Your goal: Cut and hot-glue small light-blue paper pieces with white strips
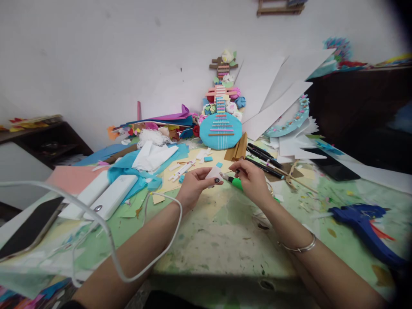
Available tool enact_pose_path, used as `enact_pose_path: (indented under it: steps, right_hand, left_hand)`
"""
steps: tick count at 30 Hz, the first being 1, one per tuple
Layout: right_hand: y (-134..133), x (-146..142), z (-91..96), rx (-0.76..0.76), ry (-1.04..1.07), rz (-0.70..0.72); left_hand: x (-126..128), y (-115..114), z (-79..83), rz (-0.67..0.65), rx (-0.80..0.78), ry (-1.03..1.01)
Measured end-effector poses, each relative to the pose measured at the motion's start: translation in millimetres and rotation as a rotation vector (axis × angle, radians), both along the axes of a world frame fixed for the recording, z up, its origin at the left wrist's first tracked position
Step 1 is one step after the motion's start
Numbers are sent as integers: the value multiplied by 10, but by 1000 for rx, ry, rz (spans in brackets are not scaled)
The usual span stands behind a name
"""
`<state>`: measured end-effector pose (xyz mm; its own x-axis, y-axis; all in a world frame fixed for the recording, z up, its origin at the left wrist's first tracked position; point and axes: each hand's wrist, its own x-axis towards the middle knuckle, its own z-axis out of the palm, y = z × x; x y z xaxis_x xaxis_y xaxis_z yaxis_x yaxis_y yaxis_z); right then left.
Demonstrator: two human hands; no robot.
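In my left hand [197, 185], thumb and fingers pinch a small white paper piece [213, 174] above the table. My right hand [252, 178] is closed around a green-handled tool [237, 183], whose narrow pale tip reaches the right edge of the paper; its rear part is largely hidden by the hand. Dark polish shows on my nails. Just beyond my hands lie white paper strips [183, 171] and small blue scraps [208, 159]. Behind them, a blue paper-craft stringed instrument [220, 133] leans against the wall, with paper flowers around its neck.
On the left are white power banks [112, 197], a phone [28, 227] and a white cable [112, 244] looping over my left forearm. To the right lie black pens [264, 155], another phone [331, 165] and a blue glue gun [363, 225]. White sheets [283, 98] lean behind.
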<state>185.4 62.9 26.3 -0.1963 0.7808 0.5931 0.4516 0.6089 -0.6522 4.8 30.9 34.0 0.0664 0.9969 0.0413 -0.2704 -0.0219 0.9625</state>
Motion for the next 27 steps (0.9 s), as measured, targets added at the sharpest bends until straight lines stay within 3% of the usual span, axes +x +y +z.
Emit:
enact_pose_path:
  steps: [3,6,9,14,18,21,23,27]
  right_hand:
    - [38,14,-12,-55,0,-23]
    - [63,33,-21,-84,12,-49]
    - [83,58,-32,-72,22,-51]
    - [74,61,-38,-66,-21,-56]
    - [38,35,-17,-102,-74,-71]
    - [35,11,-10,-158,-82,-39]
    - [38,-17,-19,-243,17,59]
    - [-8,-110,-35,-536,355,323]
  left_hand:
    - [-44,40,-37,23,-7,85]
    - [-93,93,-75,51,-125,188]
    - [-138,154,-115,87,-163,386]
    - [-217,262,-189,269,121,1007]
    - [-283,356,-271,228,276,1210]
    - [-316,418,-334,314,325,1251]
    - [-310,422,-339,394,375,1198]
    - [-192,271,-212,422,590,862]
